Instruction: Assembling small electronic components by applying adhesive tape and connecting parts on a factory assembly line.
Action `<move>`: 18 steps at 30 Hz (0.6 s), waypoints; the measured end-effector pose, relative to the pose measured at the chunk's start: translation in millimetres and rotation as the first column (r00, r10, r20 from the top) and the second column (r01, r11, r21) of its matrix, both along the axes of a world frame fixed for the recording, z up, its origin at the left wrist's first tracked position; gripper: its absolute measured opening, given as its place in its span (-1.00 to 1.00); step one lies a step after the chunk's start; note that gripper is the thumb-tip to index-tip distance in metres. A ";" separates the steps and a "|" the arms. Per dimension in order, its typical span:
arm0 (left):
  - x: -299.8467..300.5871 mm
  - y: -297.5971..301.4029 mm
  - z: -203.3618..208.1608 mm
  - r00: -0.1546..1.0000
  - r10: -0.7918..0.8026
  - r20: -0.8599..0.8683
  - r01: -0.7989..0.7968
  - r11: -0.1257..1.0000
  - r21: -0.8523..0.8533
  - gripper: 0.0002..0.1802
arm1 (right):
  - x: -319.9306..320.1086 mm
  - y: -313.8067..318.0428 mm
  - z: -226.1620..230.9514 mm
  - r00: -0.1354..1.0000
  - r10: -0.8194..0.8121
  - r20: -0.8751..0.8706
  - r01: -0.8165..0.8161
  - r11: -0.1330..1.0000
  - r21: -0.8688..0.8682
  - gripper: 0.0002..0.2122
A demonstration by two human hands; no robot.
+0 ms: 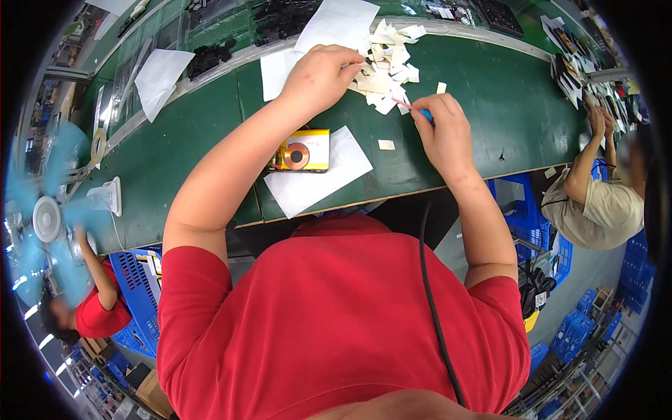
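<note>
My left hand (318,80) reaches to the left edge of a pile of small cream paper pieces (381,77); thumb and forefinger are pinched together, and what is between them cannot be made out. A thin tool with a blue handle (426,115) and a pinkish shaft is gripped in my right hand (448,133), its tip by the pile's lower right. Below my left wrist, a yellow and white flat device (316,150) with a round copper coil lies on a white sheet (343,168). My left forearm partly covers its left side.
On the green workbench (504,105) a single paper piece (386,145) lies near the front edge. At left stands a blue-bladed fan (47,218). A person (598,182) works at the right end; another person (98,301) is at left, by a blue crate (133,287).
</note>
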State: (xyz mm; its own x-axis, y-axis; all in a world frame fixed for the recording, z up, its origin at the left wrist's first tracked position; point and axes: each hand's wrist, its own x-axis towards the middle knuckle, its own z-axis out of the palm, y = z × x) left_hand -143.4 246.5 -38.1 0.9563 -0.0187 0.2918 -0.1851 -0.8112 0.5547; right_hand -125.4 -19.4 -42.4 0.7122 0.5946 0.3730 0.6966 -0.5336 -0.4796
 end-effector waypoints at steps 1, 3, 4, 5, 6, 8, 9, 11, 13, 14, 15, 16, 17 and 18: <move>-2.4 8.8 -0.6 1.000 0.008 0.002 -0.009 1.000 0.007 -0.74 | -7.2 -0.2 7.4 0.996 0.026 -0.089 -0.015 0.994 0.113 -0.89; -7.0 22.8 -6.6 0.994 0.005 0.112 -0.028 0.979 0.200 -0.72 | -29.6 -5.3 -0.9 0.692 0.391 -0.606 -0.104 0.886 0.452 -0.94; -7.3 30.9 -9.9 0.996 0.020 0.089 -0.043 0.962 0.270 -0.66 | -37.4 -6.2 -0.2 0.369 0.563 -0.739 -0.124 0.818 0.561 -0.93; -10.9 37.8 -13.7 0.996 0.019 0.087 -0.042 0.961 0.273 -0.66 | -39.0 -4.2 -0.4 0.196 0.562 -0.803 -0.153 0.827 0.541 -0.90; -14.8 44.2 -17.4 0.996 0.049 0.071 -0.072 0.932 0.354 -0.62 | -36.6 0.1 -4.5 0.196 0.565 -0.802 -0.152 0.825 0.544 -0.90; -21.0 47.0 -17.3 0.995 0.084 0.057 -0.100 0.896 0.433 -0.57 | -21.4 13.4 -16.5 0.056 0.532 -0.845 -0.143 0.842 0.521 -0.88; -24.3 47.3 -16.0 0.994 0.107 -0.006 -0.092 0.882 0.462 -0.56 | -12.5 19.8 -14.7 0.106 0.542 -0.833 -0.118 0.839 0.531 -0.87; -29.6 46.1 -11.0 0.989 0.133 -0.068 -0.083 0.868 0.490 -0.54 | 12.5 30.8 -23.6 0.293 0.561 -0.774 -0.133 0.825 0.548 -0.87; -30.2 44.5 -2.2 0.974 0.175 -0.143 -0.083 0.864 0.496 -0.54 | 30.8 43.5 -22.5 0.525 0.490 -0.696 -0.155 0.859 0.488 -0.89; -29.0 46.7 -1.1 0.974 0.177 -0.139 -0.086 0.863 0.498 -0.54 | 28.4 47.6 -20.5 0.484 0.549 -0.681 -0.162 0.821 0.547 -0.90; -26.9 49.2 -0.1 0.986 0.151 -0.068 -0.102 0.875 0.473 -0.56 | 23.8 53.8 -18.5 0.442 0.606 -0.661 -0.164 0.779 0.605 -0.91; -25.8 50.3 -0.7 0.992 0.124 0.000 -0.111 0.889 0.445 -0.58 | 18.5 60.8 -16.5 0.324 0.687 -0.650 -0.203 0.722 0.661 -0.93; -24.0 54.7 -2.5 0.992 0.128 -0.001 -0.114 0.887 0.447 -0.58 | 12.0 71.6 -16.6 0.247 0.715 -0.654 -0.223 0.699 0.679 -0.93; -18.7 60.9 -6.3 0.997 0.057 0.058 -0.078 0.876 0.477 -0.57 | 5.5 81.8 -17.9 0.168 0.737 -0.655 -0.240 0.675 0.698 -0.93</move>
